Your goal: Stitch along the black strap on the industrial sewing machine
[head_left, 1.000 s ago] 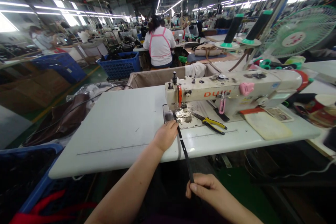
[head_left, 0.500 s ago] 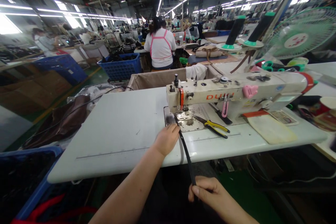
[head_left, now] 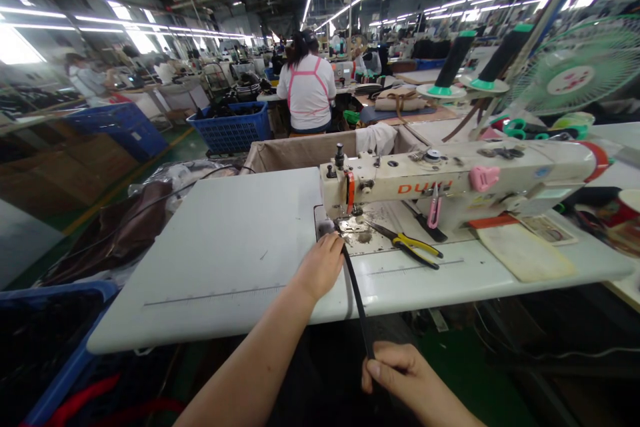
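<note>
Strip [head_left: 357, 283], at left grip [head_left: 321, 265], in right grip [head_left: 399, 371]

Tabletop [head_left: 225, 233], 8 o'clock: white, smooth and glossy, with a soft shine along its rounded front edge.
Sewing machine [head_left: 465, 180], 3 o'clock: smooth cream painted casing with a low sheen.
Needle plate [head_left: 367, 230], between 4 and 5 o'clock: shiny bare metal, mottled with dark stains.
Black strip [head_left: 358, 293], 5 o'clock: smooth, faintly shiny; exact material unclear.
Pliers [head_left: 410, 247], 4 o'clock: metal jaws, smooth plastic-looking yellow and black handles.
Thread cones [head_left: 455, 60], 2 o'clock: matt black thread, smooth green plastic tips.
Blue crate [head_left: 230, 128], 10 o'clock: latticed plastic.
Brown material [head_left: 135, 220], 9 o'clock: creased, leather-like, softly shiny.
</note>
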{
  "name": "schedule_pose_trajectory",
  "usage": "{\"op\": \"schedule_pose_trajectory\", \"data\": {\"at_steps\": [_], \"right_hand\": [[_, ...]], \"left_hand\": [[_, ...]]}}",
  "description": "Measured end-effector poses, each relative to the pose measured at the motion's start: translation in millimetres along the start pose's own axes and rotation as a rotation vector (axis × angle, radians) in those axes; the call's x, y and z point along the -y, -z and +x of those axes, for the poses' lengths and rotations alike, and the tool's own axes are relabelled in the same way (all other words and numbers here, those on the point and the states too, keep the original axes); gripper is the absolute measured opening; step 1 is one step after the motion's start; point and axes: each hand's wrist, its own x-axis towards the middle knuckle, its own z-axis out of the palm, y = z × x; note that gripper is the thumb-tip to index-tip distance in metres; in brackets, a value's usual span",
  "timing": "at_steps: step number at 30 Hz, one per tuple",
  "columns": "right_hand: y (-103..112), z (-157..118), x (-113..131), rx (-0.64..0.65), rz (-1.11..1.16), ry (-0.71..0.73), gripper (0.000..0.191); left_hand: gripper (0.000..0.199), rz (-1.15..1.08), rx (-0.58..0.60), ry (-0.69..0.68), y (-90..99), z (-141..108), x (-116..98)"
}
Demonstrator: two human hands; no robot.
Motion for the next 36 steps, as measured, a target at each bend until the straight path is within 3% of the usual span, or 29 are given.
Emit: {"op": "schedule_pose_trajectory", "data": {"at_steps": [5,10,16,21,26,29,32,36], "right_hand": [[2,3,-3,0.008,0.016,0.008,0.061],[5,7,-7,-0.014,0.042,0.002,0.061],[9,11,-2,-0.052,-0.048,0.063,0.059],[28,15,5,-0.251,-0.308,0.166,0.046],[73,27,2,-0.668,-0.754,0.3,0.033],[102,41,-4,-0.867,-1.067,0.281,0.04],[121,53,-9,-0.868,-1.25,0.161,0.049],[130,60,-12,-0.827,-1.304,0.049,0.049]], "left_hand": [[0.028,-0.021,-0.035,0.028,0.2,-1,0],[0.02,-0.02,-0.084,-0.044,0.7,-3,1],[0.024,-0.043,-0.078,-0.058,2.2,-6,1],[0.022,-0.046,-0.052,-0.063,1.8,-7,2],[0.025,-0.039,-0.052,-0.046,-0.3,-8,2],[0.027,-0.051,-0.051,-0.033,-1.3,-8,2],[0.027,-0.064,-0.049,-0.041,-1.2,-8,3],[0.028,-0.074,-0.053,-0.055,-0.8,-9,4]]}}
